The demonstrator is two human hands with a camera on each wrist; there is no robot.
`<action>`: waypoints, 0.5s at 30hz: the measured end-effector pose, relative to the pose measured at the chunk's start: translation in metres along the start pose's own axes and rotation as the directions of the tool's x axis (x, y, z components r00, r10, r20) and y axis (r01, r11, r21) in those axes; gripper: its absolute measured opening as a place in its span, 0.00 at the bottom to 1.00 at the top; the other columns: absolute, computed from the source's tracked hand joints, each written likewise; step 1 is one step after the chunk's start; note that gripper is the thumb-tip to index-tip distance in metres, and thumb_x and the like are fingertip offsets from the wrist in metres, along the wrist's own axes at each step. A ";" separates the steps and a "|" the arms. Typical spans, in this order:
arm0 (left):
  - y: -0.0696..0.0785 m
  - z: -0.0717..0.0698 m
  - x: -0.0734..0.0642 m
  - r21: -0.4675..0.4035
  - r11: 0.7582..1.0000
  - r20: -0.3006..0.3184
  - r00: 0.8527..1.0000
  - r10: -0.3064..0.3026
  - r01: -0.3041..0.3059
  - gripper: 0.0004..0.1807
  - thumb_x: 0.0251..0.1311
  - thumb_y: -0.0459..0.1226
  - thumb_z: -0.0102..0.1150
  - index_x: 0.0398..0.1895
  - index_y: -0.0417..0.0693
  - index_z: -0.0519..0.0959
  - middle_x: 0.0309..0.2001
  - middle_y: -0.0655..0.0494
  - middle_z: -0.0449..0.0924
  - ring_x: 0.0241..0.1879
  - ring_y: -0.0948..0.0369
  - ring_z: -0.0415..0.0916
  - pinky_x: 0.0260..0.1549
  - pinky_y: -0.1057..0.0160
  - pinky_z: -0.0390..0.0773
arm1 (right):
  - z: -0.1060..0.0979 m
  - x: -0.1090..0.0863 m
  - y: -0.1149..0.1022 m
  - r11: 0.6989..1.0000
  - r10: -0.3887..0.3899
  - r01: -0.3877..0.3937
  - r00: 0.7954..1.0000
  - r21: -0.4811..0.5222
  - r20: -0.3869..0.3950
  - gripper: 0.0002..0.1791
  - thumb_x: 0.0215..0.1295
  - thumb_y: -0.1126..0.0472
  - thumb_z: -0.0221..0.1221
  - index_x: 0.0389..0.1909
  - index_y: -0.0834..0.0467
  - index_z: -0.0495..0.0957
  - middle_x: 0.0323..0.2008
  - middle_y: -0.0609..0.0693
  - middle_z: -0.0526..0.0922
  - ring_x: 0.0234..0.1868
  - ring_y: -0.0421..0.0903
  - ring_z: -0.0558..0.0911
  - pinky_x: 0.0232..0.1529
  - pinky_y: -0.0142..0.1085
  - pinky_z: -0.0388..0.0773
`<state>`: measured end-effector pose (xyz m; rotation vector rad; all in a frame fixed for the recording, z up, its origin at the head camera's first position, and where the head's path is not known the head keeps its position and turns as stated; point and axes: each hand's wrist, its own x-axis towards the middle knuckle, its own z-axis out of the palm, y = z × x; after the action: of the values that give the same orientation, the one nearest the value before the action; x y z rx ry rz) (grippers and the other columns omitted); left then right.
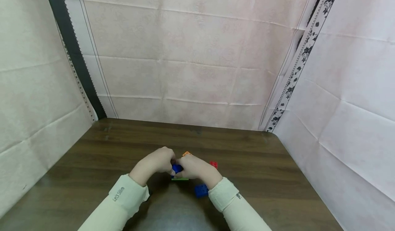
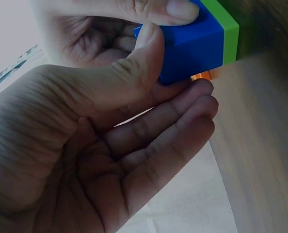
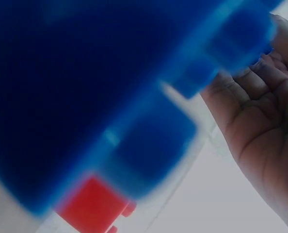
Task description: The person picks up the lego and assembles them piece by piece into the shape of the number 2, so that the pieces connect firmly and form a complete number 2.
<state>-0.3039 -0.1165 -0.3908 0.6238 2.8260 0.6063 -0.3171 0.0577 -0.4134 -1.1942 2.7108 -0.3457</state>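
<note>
Both hands meet over a blue toy building block [image 1: 177, 168] near the middle of the table. Beneath it in the head view, a thin green piece [image 1: 180, 179] shows; the left wrist view has this green layer [image 2: 231, 41] flat against one face of the blue block [image 2: 192, 48]. My left hand [image 1: 158, 159] holds the block's near end between its thumb and fingers, the lower fingers extended below. Gripping the same block from the other side is my right hand [image 1: 192, 165], its thumb lying along a blue face.
A loose blue brick [image 1: 201, 191] lies beside the right wrist and looms blurred in the right wrist view. Past the right hand are a red brick [image 1: 213, 164] and an orange brick [image 1: 186, 153]. Pale cloth [image 1: 197, 59] hangs behind and beside the wooden table [image 1: 123, 135].
</note>
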 end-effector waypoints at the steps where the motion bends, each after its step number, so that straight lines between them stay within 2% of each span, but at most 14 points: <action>1: 0.001 0.000 0.000 0.001 1.000 0.000 1.000 -0.003 0.003 0.09 0.48 0.34 0.78 0.30 0.47 0.85 0.27 0.60 0.80 0.26 0.60 0.75 0.30 0.59 0.79 | 0.001 0.000 0.001 1.000 -0.001 0.001 1.000 0.001 0.002 0.14 0.67 0.49 0.66 0.29 0.50 0.73 0.18 0.39 0.65 0.18 0.35 0.66 0.20 0.27 0.64; 6: 0.004 0.001 -0.001 0.005 1.000 0.004 1.000 -0.022 0.022 0.08 0.48 0.33 0.78 0.29 0.47 0.85 0.26 0.59 0.79 0.26 0.59 0.74 0.29 0.59 0.79 | 0.005 0.000 0.006 1.000 -0.015 0.015 1.000 0.021 0.011 0.12 0.66 0.48 0.66 0.36 0.49 0.75 0.19 0.39 0.68 0.19 0.35 0.69 0.22 0.27 0.68; 12: 0.005 -0.002 0.000 -0.002 0.999 0.010 0.999 -0.037 0.037 0.09 0.48 0.33 0.78 0.30 0.47 0.85 0.27 0.59 0.79 0.27 0.59 0.75 0.29 0.59 0.78 | 0.005 0.001 0.008 0.999 -0.044 0.045 0.999 0.013 -0.009 0.11 0.67 0.50 0.66 0.39 0.50 0.76 0.22 0.39 0.71 0.21 0.34 0.70 0.23 0.26 0.70; 15: 0.003 -0.002 0.001 -0.010 0.999 0.013 0.999 -0.041 0.041 0.09 0.48 0.34 0.78 0.31 0.47 0.85 0.28 0.59 0.80 0.27 0.59 0.75 0.30 0.59 0.79 | 0.005 0.000 0.008 0.997 -0.074 0.074 0.997 0.014 -0.024 0.13 0.67 0.50 0.66 0.46 0.51 0.78 0.26 0.37 0.74 0.22 0.33 0.72 0.26 0.24 0.73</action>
<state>-0.3038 -0.1142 -0.3880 0.5650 2.8139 0.6075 -0.3219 0.0624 -0.4204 -1.2967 2.6839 -0.3904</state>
